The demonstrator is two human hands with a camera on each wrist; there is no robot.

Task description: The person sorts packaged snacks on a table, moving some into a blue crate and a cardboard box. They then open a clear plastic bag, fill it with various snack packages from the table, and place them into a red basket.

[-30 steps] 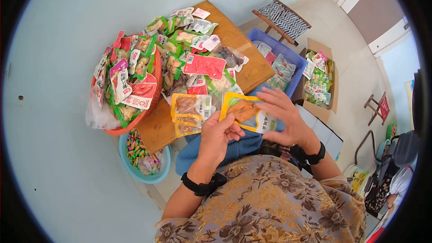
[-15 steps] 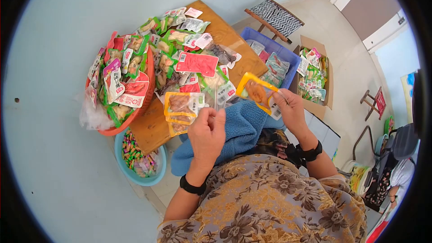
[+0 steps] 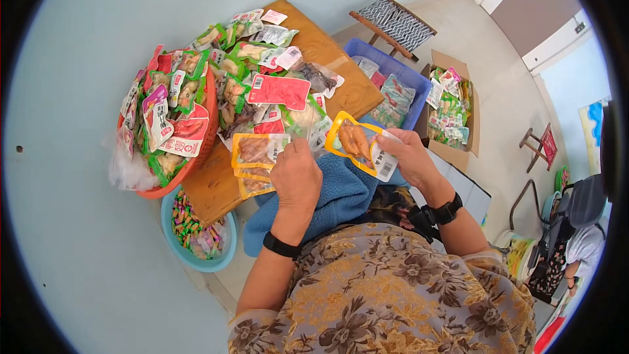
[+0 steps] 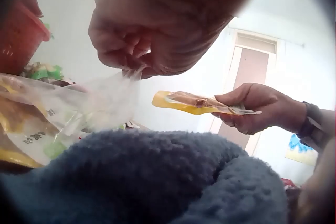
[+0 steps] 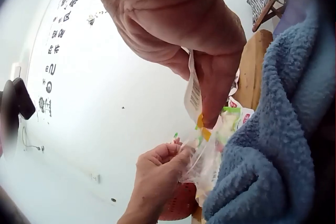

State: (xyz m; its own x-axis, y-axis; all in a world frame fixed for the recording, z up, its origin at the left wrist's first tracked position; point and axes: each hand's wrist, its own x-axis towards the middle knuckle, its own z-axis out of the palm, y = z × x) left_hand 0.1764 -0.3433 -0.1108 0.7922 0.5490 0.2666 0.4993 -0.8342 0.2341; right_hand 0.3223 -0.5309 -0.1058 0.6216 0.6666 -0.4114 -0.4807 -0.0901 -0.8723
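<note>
Head view: the right hand [image 3: 409, 157] grips the yellow-edged pouch [image 3: 354, 141] by its white end, above the blue fleece [image 3: 347, 187]; the left hand [image 3: 296, 172] has curled fingers. The orange basket [image 3: 207, 143], blue crate [image 3: 421, 98] and cardboard box [image 3: 450, 155] contain packets; the light-blue basin [image 3: 209, 264] contains small wrapped pieces. Left wrist view: the left fingers pinch clear plastic film [image 4: 113, 98]. The step appears to be bagging; the next move likely calls for spreading the film's opening. Right wrist view: both grasps show; the opening's state cannot be determined.
</note>
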